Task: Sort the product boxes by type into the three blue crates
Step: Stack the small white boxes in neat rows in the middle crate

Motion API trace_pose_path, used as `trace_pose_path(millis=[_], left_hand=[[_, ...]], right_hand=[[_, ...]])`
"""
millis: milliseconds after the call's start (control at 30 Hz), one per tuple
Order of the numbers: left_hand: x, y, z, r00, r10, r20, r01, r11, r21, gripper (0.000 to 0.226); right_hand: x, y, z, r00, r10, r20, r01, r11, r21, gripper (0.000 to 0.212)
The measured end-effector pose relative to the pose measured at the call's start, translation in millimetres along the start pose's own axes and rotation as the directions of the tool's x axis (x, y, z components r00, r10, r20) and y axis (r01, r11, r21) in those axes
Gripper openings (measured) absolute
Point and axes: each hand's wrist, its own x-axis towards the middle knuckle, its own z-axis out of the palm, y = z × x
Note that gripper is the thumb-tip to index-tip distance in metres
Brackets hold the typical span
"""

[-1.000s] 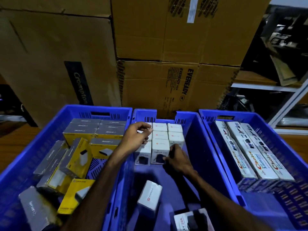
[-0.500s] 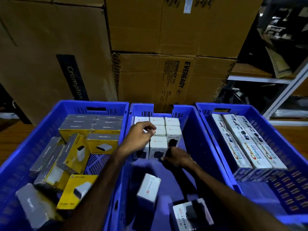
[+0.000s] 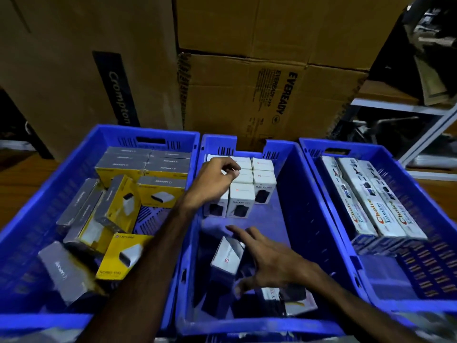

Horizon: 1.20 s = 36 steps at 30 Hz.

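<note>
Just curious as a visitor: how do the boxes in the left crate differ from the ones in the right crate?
The yellow-and-grey boxes in the left crate are short and blocky; the white boxes in the right crate are long and slim. The yellow-and-grey boxes are partly stacked, partly tumbled; the white boxes lie in one neat parallel row. Both kinds sit in matching blue crates.

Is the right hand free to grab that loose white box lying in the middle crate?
Probably yes. The right hand hovers open just beside the loose white box in the middle crate, nothing lies over the box, and the left hand is busy at the far stack.
</note>
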Motion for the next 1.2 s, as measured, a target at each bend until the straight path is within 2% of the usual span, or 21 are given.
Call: trace_pose_path(millis=[100, 233, 300, 367, 467, 567, 633, 733, 800, 833, 900, 967, 1033, 1133, 1200], left_hand=[[-3.1, 2.4, 0.7, 1.000, 0.007, 0.020, -0.007, 1.000, 0.006, 0.011], [-5.6, 8.3, 0.6, 0.999, 0.008, 0.053, -0.009, 1.000, 0.007, 0.012], [-6.7, 11.6, -0.8, 0.998, -0.005, 0.067, 0.006, 1.000, -0.017, 0.012], [-7.5, 13.3, -2.6, 0.996, -0.017, 0.085, 0.021, 0.998, -0.052, 0.011], [-8.7, 15.4, -2.9, 0.992, -0.045, 0.120, 0.062, 0.989, -0.134, 0.013], [-14.1, 23.7, -1.0, 0.954, -0.107, 0.281, 0.183, 0.949, -0.259, 0.033], [-18.3, 29.1, 1.7, 0.912, -0.117, 0.393, 0.227, 0.942, -0.247, 0.051], [-22.8, 33.5, 11.5, 0.884, -0.055, 0.465, 0.192, 0.949, -0.251, 0.058], [-24.7, 35.4, 18.0, 0.880, -0.036, 0.473, 0.205, 0.928, -0.311, 0.055], [-25.2, 36.7, 18.7, 0.878, -0.039, 0.478, 0.230, 0.909, -0.347, 0.055], [-25.1, 37.4, 17.5, 0.876, -0.049, 0.480, 0.283, 0.858, -0.429, 0.058], [-24.5, 37.7, 14.7, 0.879, -0.049, 0.475, 0.316, 0.806, -0.501, 0.058], [-24.1, 38.0, 12.7, 0.885, -0.041, 0.464, 0.323, 0.772, -0.547, 0.059], [-23.3, 36.6, 12.9, 0.879, -0.021, 0.476, 0.328, 0.751, -0.573, 0.063], [-22.9, 35.4, 15.4, 0.877, -0.018, 0.480, 0.323, 0.761, -0.562, 0.065]], right_hand=[[8.1, -6.9, 9.5, 0.996, 0.014, -0.094, -0.017, 0.999, -0.037, 0.117], [13.7, 4.1, 5.7, 0.984, 0.005, -0.177, 0.009, 0.997, 0.083, 0.098], [13.3, 11.2, -1.4, 0.979, 0.053, -0.197, 0.005, 0.960, 0.279, 0.089], [11.2, 17.3, -14.8, 0.955, 0.159, -0.251, -0.009, 0.860, 0.510, 0.069], [8.2, 29.2, -43.6, 0.890, 0.346, -0.298, -0.039, 0.707, 0.706, 0.048], [6.2, 36.6, -74.3, 0.858, 0.417, -0.300, -0.029, 0.622, 0.782, 0.059], [1.8, 34.9, -93.9, 0.814, 0.496, -0.302, -0.080, 0.611, 0.787, 0.057], [-3.4, 33.2, -110.1, 0.737, 0.565, -0.371, -0.209, 0.713, 0.670, 0.070], [-5.4, 32.0, -113.1, 0.703, 0.556, -0.443, -0.213, 0.759, 0.615, 0.073], [-6.8, 31.3, -114.4, 0.700, 0.543, -0.464, -0.174, 0.760, 0.626, 0.073], [-11.3, 29.6, -118.7, 0.712, 0.533, -0.457, -0.061, 0.695, 0.716, 0.069], [-18.0, 31.1, -122.3, 0.751, 0.492, -0.440, 0.039, 0.632, 0.774, 0.056], [-24.3, 34.5, -122.7, 0.798, 0.389, -0.460, 0.133, 0.631, 0.764, 0.040], [-28.6, 37.0, -123.5, 0.829, 0.311, -0.465, 0.195, 0.619, 0.761, 0.028], [-30.0, 40.9, -126.1, 0.844, 0.289, -0.451, 0.207, 0.600, 0.772, 0.033]])
